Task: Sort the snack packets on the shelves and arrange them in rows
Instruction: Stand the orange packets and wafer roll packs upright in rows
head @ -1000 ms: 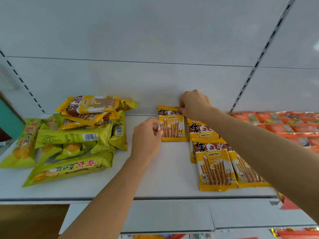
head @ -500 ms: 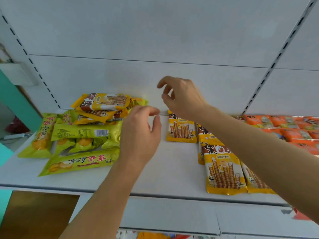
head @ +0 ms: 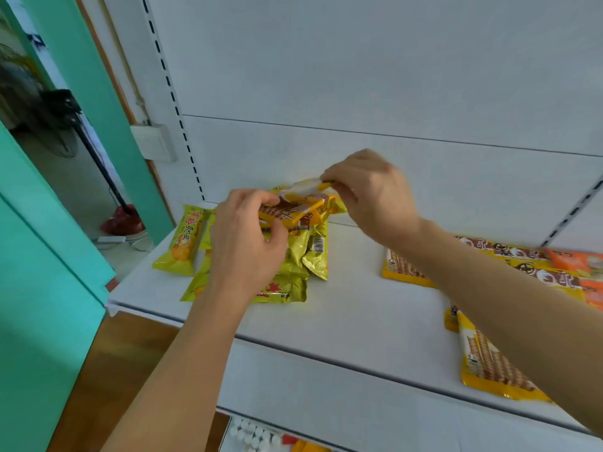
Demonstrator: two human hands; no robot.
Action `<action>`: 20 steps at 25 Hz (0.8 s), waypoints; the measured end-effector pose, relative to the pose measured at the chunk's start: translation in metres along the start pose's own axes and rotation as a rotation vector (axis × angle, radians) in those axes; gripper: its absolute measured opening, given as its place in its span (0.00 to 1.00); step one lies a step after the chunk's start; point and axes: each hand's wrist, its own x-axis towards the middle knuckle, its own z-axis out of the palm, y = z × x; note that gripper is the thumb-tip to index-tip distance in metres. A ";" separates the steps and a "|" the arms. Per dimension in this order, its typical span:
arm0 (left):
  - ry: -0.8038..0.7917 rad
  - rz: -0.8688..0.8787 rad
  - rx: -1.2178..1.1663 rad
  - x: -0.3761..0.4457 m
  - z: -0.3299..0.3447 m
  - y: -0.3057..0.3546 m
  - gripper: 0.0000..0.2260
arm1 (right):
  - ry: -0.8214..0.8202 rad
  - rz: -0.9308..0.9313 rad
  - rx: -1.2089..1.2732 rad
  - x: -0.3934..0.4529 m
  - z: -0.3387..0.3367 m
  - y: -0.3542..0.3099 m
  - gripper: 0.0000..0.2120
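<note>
both hands have left the wafer row at the right of the frame, where they were setting a packet a second ago, and now work the pile (head: 261, 256) at centre left of the shelf (head: 352, 321). the left hand (head: 244, 236) has its fingers curled round the near end of the top wafer packet (head: 290, 212); the right hand (head: 368, 190) pinches its far end, which sits on the green packets. this looks like the next pick for the wafer row (head: 489, 367), with the green ones unsorted.
</note>
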 end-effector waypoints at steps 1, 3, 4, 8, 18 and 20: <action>0.044 0.015 -0.035 -0.003 -0.001 0.003 0.11 | 0.112 0.003 -0.011 -0.003 -0.011 0.001 0.08; 0.032 -0.084 -0.347 -0.009 -0.002 0.019 0.06 | 0.273 -0.012 -0.041 -0.015 -0.033 0.000 0.08; -0.045 -0.202 -0.611 -0.010 -0.002 0.030 0.06 | 0.303 -0.034 -0.055 -0.026 -0.043 -0.003 0.08; -0.371 -0.532 -1.140 -0.011 0.011 0.063 0.13 | 0.130 -0.215 -0.065 -0.073 -0.069 -0.024 0.09; -0.386 -0.353 -0.931 -0.033 0.061 0.072 0.08 | -0.053 0.661 0.227 -0.083 -0.117 0.004 0.13; -0.416 -0.324 -0.914 -0.041 0.068 0.072 0.08 | -0.196 0.812 0.402 -0.077 -0.115 0.017 0.08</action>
